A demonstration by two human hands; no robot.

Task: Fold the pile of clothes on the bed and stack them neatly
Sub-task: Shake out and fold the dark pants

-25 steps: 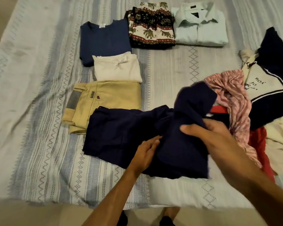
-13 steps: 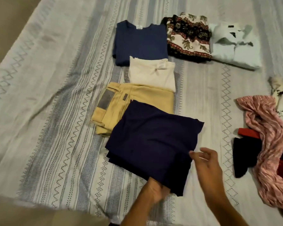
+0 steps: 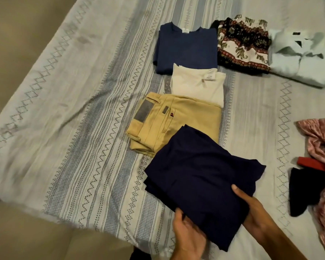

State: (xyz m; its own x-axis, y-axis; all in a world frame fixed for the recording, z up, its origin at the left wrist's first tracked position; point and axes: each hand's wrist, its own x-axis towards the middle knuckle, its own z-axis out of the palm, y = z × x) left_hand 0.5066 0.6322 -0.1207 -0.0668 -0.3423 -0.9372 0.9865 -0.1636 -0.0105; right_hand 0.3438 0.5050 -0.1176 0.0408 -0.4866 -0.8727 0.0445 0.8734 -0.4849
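Navy garment, already folded into a rough square, sits at the near end of the bed, its far corner overlapping the khaki trousers. Both hands grip it at the near edge: the left hand curls round the near-left corner, and the right hand clasps the right side with the thumb on top.

To do this step well, I judge the hands should keep the layers pinched together so the fold does not slip, square the loose right flap, then set the piece flat in line with the row.

That row runs away from the person: khaki trousers, a white top, then a blue shirt. Beside the blue shirt lie a patterned folded piece and a pale collared shirt.

At the right edge waits the unfolded pile: a pink striped cloth, something red and a dark item. Nothing stands between the hands and the row; the trousers' near corner is the only crowding.
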